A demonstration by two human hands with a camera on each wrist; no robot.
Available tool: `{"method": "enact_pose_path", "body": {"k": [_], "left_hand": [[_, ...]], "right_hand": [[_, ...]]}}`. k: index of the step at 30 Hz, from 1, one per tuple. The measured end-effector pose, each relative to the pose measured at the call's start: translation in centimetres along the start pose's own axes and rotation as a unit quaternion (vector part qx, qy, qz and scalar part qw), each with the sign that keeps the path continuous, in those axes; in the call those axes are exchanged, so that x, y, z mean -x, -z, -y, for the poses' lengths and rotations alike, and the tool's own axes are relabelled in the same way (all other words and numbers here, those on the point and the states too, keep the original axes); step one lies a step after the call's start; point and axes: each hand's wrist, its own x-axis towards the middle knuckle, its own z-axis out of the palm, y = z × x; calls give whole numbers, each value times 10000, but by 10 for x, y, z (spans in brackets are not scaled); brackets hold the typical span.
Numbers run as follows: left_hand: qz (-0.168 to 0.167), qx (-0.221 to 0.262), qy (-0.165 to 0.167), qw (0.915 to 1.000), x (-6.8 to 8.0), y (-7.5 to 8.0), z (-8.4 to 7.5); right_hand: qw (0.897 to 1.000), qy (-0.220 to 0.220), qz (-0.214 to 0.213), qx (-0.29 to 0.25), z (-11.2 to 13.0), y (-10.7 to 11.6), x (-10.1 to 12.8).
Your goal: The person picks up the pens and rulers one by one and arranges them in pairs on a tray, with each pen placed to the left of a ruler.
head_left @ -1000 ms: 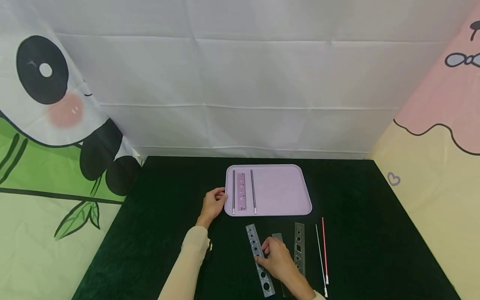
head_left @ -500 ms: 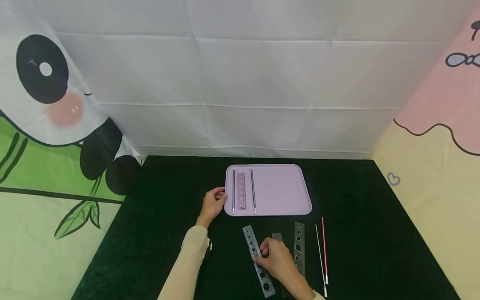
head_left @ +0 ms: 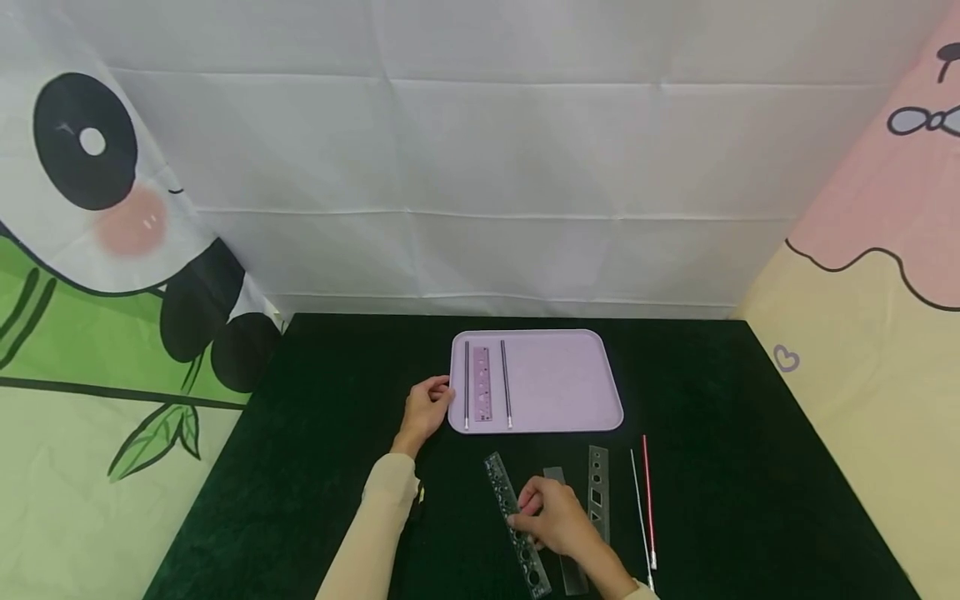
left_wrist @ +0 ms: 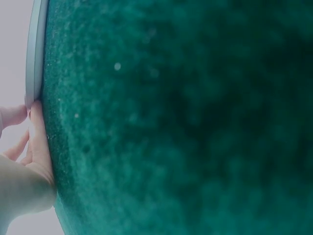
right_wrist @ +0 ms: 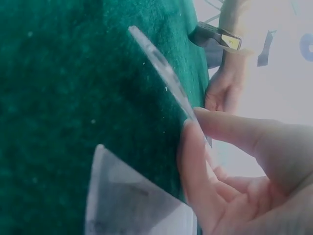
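Lifted now, clear ruler (head_left: 514,521); tray (head_left: 570,385) holds pink ruler (head_left: 482,382), two rods (head_left: 506,383).

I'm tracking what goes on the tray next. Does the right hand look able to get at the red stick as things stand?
Probably yes. The red stick lies bare on the cloth, just right of the right hand, with only a thin white stick between. But that hand now pinches the clear ruler.

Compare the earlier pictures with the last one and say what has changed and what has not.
The right hand has tipped the clear ruler up on its long edge, thumb and fingers pinching it; earlier it lay flat on the table under the fingertips. The left hand stays at the edge of the pink tray. The other rulers and sticks have not moved.
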Motion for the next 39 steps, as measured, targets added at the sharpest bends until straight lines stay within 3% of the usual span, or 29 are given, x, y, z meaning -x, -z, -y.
{"method": "enact_pose_path", "body": {"k": [8,14,26,39], "left_hand": [[25,36,-8,10000,0,0,-1],[43,8,-12,10000,-2,0,0],[-25,-9,-81,10000,-2,-1,3],[-30,-7,-162,9999,-1,0,2]], "right_hand": [[9971,-90,328,-688,-3,7,1],[9945,-77,312,-1000,-4,14,1],[9876,58,-129,-1564,-8,20,-2],[9754,227,-962,-1971,-7,27,-16]]}}
